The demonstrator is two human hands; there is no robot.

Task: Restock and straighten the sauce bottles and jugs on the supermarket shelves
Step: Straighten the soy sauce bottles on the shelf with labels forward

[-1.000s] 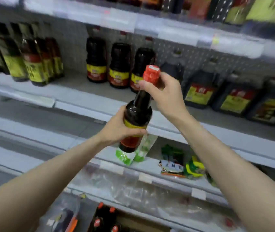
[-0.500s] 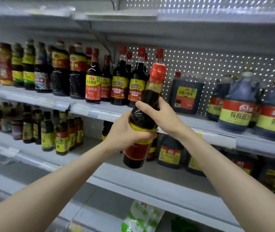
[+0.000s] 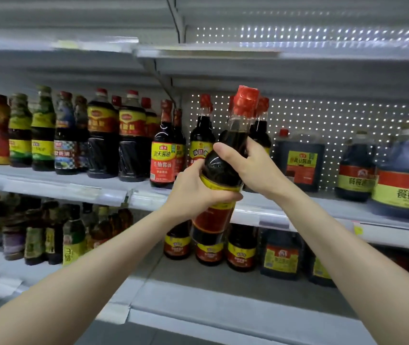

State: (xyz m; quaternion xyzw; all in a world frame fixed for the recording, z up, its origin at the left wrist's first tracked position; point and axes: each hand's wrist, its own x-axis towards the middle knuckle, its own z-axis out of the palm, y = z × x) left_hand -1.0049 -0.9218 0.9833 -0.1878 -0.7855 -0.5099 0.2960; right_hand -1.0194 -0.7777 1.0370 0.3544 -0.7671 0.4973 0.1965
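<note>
Here, left hand (image 3: 193, 192) wrapped round raised bottle (image 3: 222, 171), right hand (image 3: 254, 165) clasping its shoulder.

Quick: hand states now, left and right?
Left hand: closed, holding the sauce bottle at its label.
Right hand: closed, holding the same bottle's shoulder.

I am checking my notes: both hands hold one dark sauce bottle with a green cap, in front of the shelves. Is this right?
The cap is red, not green; the head view shows it. The rest holds: left hand and right hand both hold the dark sauce bottle before the shelves.
</note>
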